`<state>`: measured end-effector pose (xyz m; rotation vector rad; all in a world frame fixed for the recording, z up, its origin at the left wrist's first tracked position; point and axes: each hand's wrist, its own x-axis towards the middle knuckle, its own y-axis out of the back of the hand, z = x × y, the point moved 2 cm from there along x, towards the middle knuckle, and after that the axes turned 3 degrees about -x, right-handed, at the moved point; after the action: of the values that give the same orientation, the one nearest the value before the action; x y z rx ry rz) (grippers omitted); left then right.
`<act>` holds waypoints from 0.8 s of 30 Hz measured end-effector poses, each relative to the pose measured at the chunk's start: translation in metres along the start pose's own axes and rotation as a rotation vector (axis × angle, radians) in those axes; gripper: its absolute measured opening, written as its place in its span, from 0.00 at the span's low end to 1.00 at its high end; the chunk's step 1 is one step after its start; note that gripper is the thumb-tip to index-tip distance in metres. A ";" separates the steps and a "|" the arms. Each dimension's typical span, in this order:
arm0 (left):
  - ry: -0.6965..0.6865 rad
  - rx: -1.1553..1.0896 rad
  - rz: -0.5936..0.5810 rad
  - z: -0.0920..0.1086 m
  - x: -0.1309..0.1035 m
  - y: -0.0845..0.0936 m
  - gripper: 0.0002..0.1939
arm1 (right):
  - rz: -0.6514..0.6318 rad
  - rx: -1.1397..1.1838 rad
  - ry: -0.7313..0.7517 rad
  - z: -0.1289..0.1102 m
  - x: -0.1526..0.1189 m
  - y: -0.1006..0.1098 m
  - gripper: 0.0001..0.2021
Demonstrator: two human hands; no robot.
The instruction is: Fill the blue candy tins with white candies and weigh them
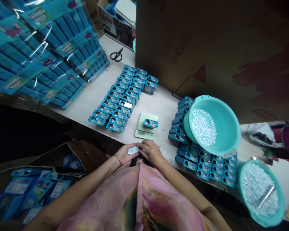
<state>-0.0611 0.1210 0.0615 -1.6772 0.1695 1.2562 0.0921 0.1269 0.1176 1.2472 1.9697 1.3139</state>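
My left hand (122, 154) is turned palm up at the table's front edge, cupped around a small heap of pale white candies (133, 150). My right hand (152, 152) meets it from the right, its bent fingers at the edge of the heap; what lies between those fingertips is hidden. Just beyond both hands stands a pale kitchen scale (140, 127). On its plate rests one blue candy box (153, 123) with a round opening in its top. Rows of similar blue boxes (115, 93) stand to the left of the scale.
At right, a turquoise basin (227, 118) with white candies sits over more blue boxes (204, 166). A second basin (280, 195) holds candies and a metal scoop (266, 196). Black scissors (117, 55) lie behind. Wrapped display packs (50, 54) stand left; a large carton (183, 41) rises behind.
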 end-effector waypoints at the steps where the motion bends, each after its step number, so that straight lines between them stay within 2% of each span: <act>1: -0.008 -0.012 -0.002 0.003 0.001 0.000 0.10 | 0.120 0.062 -0.092 0.013 0.002 0.002 0.14; 3: -0.058 -0.046 -0.011 0.011 0.007 -0.002 0.10 | 0.345 0.162 -0.318 0.044 0.007 0.003 0.19; 4: -0.091 -0.066 -0.013 0.016 0.010 -0.004 0.10 | 0.409 0.200 -0.401 0.061 0.011 0.001 0.23; 6: -0.155 -0.112 -0.001 0.027 0.018 -0.007 0.10 | 0.396 0.297 -0.444 0.087 0.023 -0.009 0.27; 8: -0.193 -0.148 0.020 0.037 0.027 -0.010 0.10 | 0.292 0.391 -0.390 0.100 0.036 -0.017 0.24; 11: -0.238 -0.186 0.039 0.047 0.040 -0.017 0.11 | 0.199 0.360 -0.281 0.090 0.049 -0.012 0.17; 16: -0.277 -0.225 -0.001 0.055 0.054 -0.033 0.09 | 0.040 -0.062 -0.044 0.038 0.053 0.026 0.21; 19: -0.264 -0.234 -0.027 0.055 0.058 -0.041 0.10 | -0.028 -0.240 -0.034 0.024 0.052 0.040 0.21; 24: -0.232 -0.174 -0.040 0.055 0.059 -0.044 0.09 | -0.036 -0.310 0.007 0.019 0.052 0.048 0.20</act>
<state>-0.0432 0.2093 0.0434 -1.6555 -0.1156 1.4577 0.1021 0.1873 0.1572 1.0538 1.7029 1.5369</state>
